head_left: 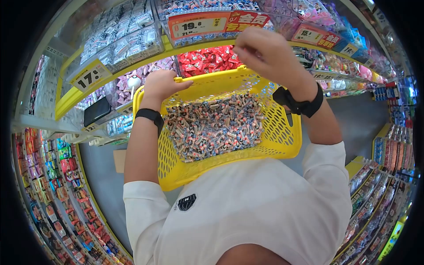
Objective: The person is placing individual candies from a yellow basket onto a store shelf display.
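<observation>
A yellow plastic basket (pixel 282 132) with perforated sides rests against my body, tilted, its far rim by the shelf edge. Many small wrapped candies (pixel 216 128) cover its bottom. My left hand (pixel 162 86) is closed on the basket's far left rim, thumb along the top. Above the far right part of the rim, my right hand (pixel 261 51) is raised with its fingers curled in front of the upper bins; whether anything is inside them is hidden. Black bands circle both wrists.
Clear candy bins line the shelf (pixel 128 67) ahead, with red-wrapped candies (pixel 207 61) behind the basket. A dark phone (pixel 97 111) lies at the shelf's left edge. Price signs (pixel 201 25) hang above. Packed snack racks (pixel 66 190) stand left and right of the grey floor (pixel 99 165).
</observation>
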A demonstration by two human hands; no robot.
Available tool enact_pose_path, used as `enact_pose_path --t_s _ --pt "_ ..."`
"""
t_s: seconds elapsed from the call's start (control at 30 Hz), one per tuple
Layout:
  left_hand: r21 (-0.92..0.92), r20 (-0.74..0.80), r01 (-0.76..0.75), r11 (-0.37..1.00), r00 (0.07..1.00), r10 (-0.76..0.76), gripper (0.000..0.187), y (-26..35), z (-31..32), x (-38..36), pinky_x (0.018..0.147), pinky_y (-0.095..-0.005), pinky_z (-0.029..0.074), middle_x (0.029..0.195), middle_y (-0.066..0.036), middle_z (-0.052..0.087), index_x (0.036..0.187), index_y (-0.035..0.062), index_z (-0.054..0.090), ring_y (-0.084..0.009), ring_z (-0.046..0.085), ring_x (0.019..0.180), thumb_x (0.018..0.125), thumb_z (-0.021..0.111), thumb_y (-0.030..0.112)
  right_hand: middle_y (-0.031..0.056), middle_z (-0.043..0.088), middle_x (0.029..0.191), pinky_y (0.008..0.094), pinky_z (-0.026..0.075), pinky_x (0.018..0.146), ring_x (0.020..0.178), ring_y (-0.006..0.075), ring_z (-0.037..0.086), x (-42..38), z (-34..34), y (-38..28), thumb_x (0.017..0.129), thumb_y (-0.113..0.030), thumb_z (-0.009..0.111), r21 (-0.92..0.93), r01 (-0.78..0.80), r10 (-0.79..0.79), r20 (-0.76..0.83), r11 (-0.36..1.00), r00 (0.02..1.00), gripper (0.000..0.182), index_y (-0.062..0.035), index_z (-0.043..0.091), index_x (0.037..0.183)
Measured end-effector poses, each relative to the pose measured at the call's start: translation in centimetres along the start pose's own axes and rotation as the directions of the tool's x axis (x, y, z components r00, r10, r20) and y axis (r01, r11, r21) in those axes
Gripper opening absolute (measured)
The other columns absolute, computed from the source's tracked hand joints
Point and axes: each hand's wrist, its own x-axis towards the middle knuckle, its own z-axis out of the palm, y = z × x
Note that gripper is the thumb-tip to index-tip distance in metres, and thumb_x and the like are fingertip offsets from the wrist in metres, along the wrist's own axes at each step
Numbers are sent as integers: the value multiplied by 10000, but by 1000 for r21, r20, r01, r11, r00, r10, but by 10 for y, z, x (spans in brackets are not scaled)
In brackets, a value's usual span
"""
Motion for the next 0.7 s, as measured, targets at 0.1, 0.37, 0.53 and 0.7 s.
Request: enact_pose_path --t_s 0.1,0.37,0.53,0.7 --pt "-2 5 5 1000 1000 -5 718 0 -1 0 620 -427 517 682 -123 671 710 59 718 -308 659 647 717 604 767 121 621 786 420 490 655 740 297 629 -29 36 5 876 -184 637 37 -103 84 348 994 934 131 -54 641 866" --pt "-14 0 -1 1000 1000 1 719 0 -1 0 613 -425 514 668 -122 662 707 56 715 -308 654 639 717 604 766 153 678 911 482 497 772 873 351 649 -96 132 39 889 -271 566 -105 -405 356 704 908 615 241 -70 690 938" --pt "-9 4 0 1000 1000 0 713 1 -2 -1 616 -424 512 675 -121 664 711 58 717 -304 654 642 720 605 762 160 693 942 480 510 804 910 364 656 -125 171 57 876 -239 517 -103 -437 340 790 894 510 271 -89 692 1020" --pt "-10 -3 0 1000 1000 0 710 1 -2 -1 618 -426 512 675 -122 664 712 58 718 -307 653 640 721 607 759 178 676 999 482 510 815 936 369 654 -144 193 61 877 -227 524 -101 -405 301 831 909 467 295 -87 669 1094"
